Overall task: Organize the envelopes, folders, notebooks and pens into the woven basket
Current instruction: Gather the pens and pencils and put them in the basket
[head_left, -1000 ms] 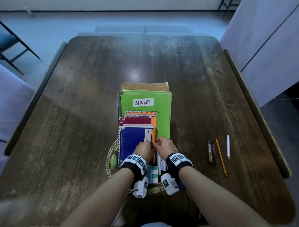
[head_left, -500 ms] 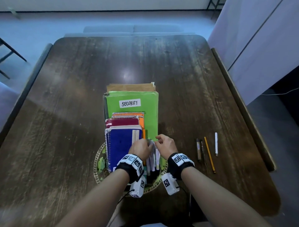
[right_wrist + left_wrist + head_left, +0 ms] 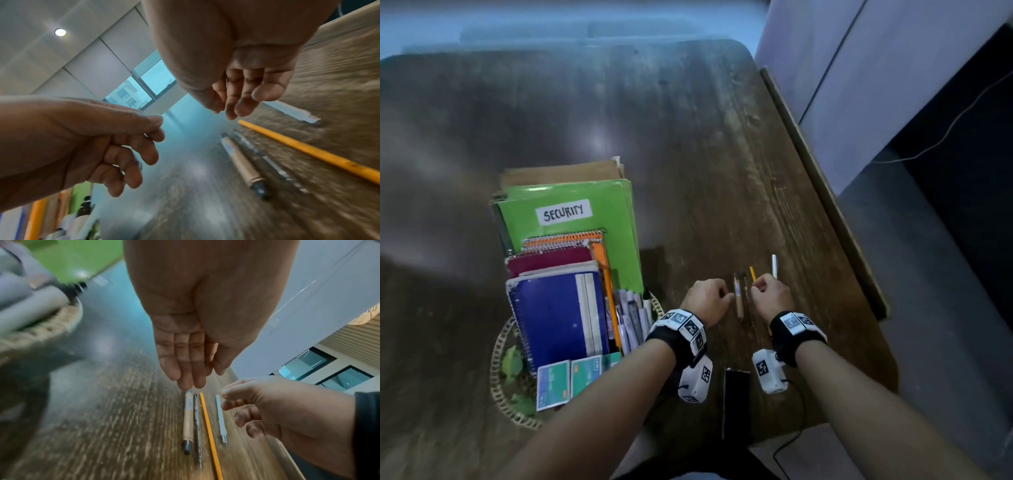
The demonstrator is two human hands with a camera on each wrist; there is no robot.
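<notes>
On the left of the bench (image 3: pixel 722 154) stands the woven basket (image 3: pixel 498 370), its far rim hidden behind what stands in it: a brown envelope (image 3: pixel 558 174) at the back, a green folder (image 3: pixel 585 240) labelled SECURITY, then spiral notebooks in orange (image 3: pixel 565 238), maroon (image 3: pixel 551 262) and blue (image 3: pixel 551 318), with a bundle of pale pens (image 3: pixel 631 315) at their right side and small teal cards (image 3: pixel 568 377) in front. Whether those pens touch the basket floor cannot be told. Right of the basket, the left hand (image 3: pixel 707 301) hovers with loosely curled fingers, empty, its fingertips (image 3: pixel 189 381) just above the top of a tan pen (image 3: pixel 188 417). Beside that pen lie a thin dark pen (image 3: pixel 197 426), blurred and hard to make out, a yellow pencil (image 3: pixel 208 423) and a white pen (image 3: pixel 221 417), all four side by side on the wood. The right hand (image 3: pixel 770 296) hangs over the pencil and white pen, fingers loosely bent and holding nothing; its wrist covers the pencil's near end in the head view. A dark flat object (image 3: pixel 736 397) lies at the near bench edge, partly cut off by the arms.
</notes>
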